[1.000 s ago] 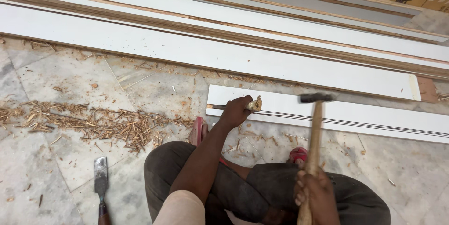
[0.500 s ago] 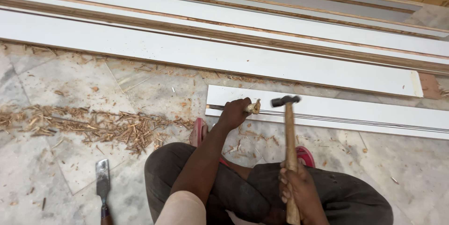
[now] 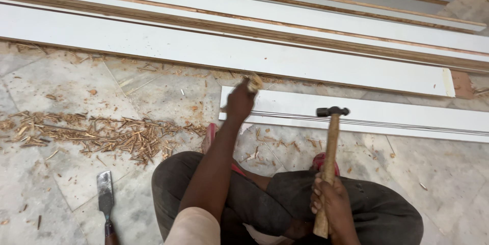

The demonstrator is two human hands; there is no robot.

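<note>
Marble floor (image 3: 61,77): left hand (image 3: 239,101) stretched forward, pinching wood chip (image 3: 253,83) at white board's (image 3: 356,115) left end; right hand (image 3: 333,207) fisted around upright hammer (image 3: 330,158).

Open floor (image 3: 61,87) left of the chisel (image 3: 105,199); stacked boards (image 3: 204,46) (long, white) block ahead.

White-faced boards (image 3: 244,54) with raw tan-brown edges lie in parallel stripes across the twelve o'clock half of a mottled grey marble floor (image 3: 66,82). A shorter white panel (image 3: 387,115) carries thin dark grooved lines. The hammer (image 3: 328,163) shows a black head on a pale brown wooden handle. Golden-brown wood shavings (image 3: 102,135) speckle the floor at nine o'clock, beside a dull steel-grey chisel (image 3: 105,199). Dark grey trousers (image 3: 377,209) and red sandals (image 3: 209,138) show at six o'clock.
</note>
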